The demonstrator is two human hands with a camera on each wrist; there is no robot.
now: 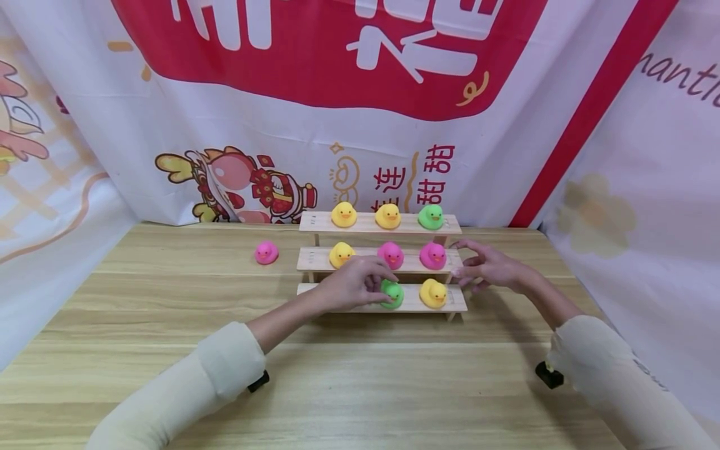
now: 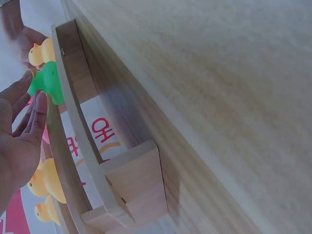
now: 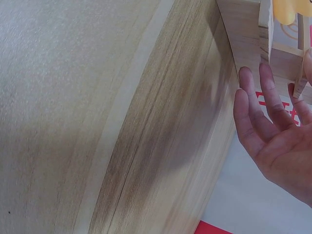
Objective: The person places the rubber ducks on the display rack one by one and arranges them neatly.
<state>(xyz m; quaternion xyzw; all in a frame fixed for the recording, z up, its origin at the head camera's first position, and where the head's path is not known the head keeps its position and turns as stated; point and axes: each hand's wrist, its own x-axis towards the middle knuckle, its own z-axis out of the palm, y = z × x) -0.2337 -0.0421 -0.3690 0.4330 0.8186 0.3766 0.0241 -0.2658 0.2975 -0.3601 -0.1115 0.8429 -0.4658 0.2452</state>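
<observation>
On a three-tier wooden display stand [image 1: 315, 289], my left hand [image 1: 355, 284] pinches a green rubber duck [image 1: 393, 295] at the middle of the lowest tier. In the left wrist view its thumb and fingertips touch the green duck [image 2: 50, 83]. My right hand [image 1: 488, 267] is at the stand's right end, its loosely spread fingers [image 3: 273, 105] close against the board ends. A yellow duck [image 1: 433, 293] sits right of the green one. Above stand a yellow duck [image 1: 341, 254] and two pink ducks [image 1: 390, 255] on the middle tier. The left part of the lowest tier is hidden by my left hand.
The top tier carries two yellow ducks [image 1: 344, 214] and a green duck [image 1: 430, 217]. A pink duck [image 1: 267, 252] lies on the wooden table [image 1: 337, 387] left of the stand. A printed cloth [image 1: 270, 119] hangs right behind the stand.
</observation>
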